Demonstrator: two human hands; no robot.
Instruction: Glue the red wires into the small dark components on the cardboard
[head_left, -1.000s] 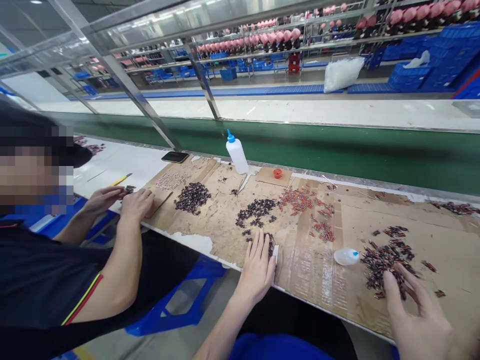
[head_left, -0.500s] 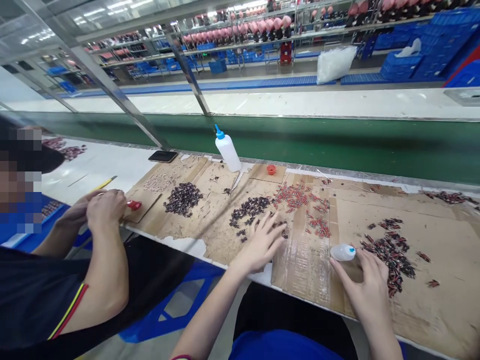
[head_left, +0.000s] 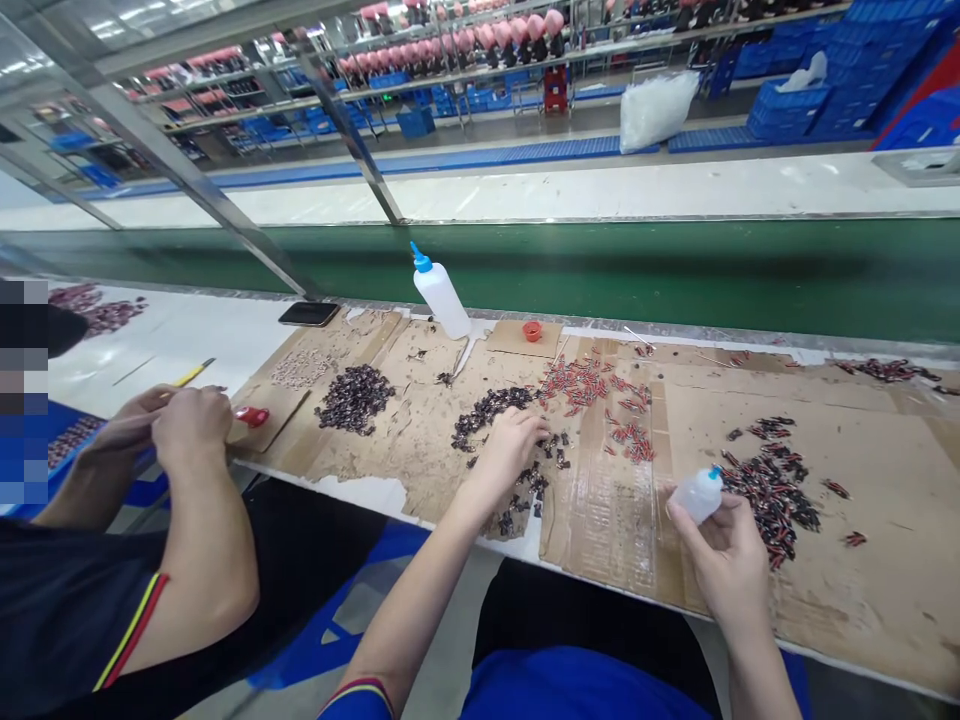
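Fingers (head_left: 736, 512) of the right hand (head_left: 724, 560) are closed partway around a small squeeze bottle (head_left: 697, 497) at the near right, the thumb on its near side; the grip on the body probably serves to leave the blue tip free, pointing up. The left hand (head_left: 512, 442) bends down over small dark pieces (head_left: 532, 488), left of the bottle. Its fingers are curled, fingertips low among the pieces; whether they pinch one, I cannot tell.

Right of the bottle, red-and-black pieces (head_left: 772, 495) lie heaped, likely there for easy reach. Farther back, red pieces (head_left: 574, 383) form their own patch, presumably to keep kinds from mixing. Cardboard (head_left: 712, 415) beneath probably shields the table (head_left: 202, 322). Along the far edge stand a larger bottle (head_left: 442, 300) and a red cup (head_left: 532, 331), seemingly placed clear of the hands. Farther left are a co-worker's hands (head_left: 191, 425).
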